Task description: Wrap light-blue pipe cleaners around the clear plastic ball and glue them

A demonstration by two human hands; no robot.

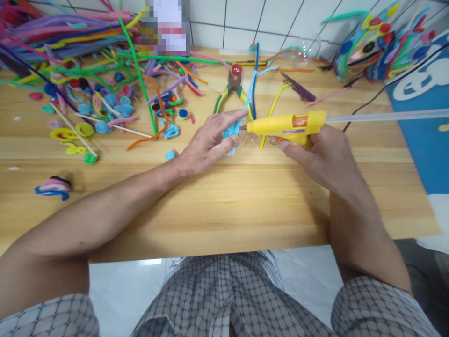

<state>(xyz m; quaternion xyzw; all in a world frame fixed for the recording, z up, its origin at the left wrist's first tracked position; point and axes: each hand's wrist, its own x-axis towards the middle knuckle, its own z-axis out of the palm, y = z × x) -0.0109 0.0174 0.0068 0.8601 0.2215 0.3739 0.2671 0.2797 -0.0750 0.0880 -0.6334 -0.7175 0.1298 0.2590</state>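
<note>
Blue piece (229, 134) is pinched between thumb and fingers of left hand (206, 140), over the bench (228, 201), between its front and back edges. Glue gun (287, 128) is gripped by right hand (324, 152), fingers wrapped round the handle, index at the orange trigger (277, 140). Nozzle (243, 127) is pointed at blue piece; contact can't be told. Glue stick (382, 116) is seated in the gun's rear, stretched past the bench's right edge. Pliers (234, 83) are laid behind left hand, red bead (237, 69) at their tip. Pipe cleaners (77, 37) are heaped at the back left corner. Two multicoloured balls (361, 49) are set near the back right corner, blue mat (414, 103) along the right edge.
</note>
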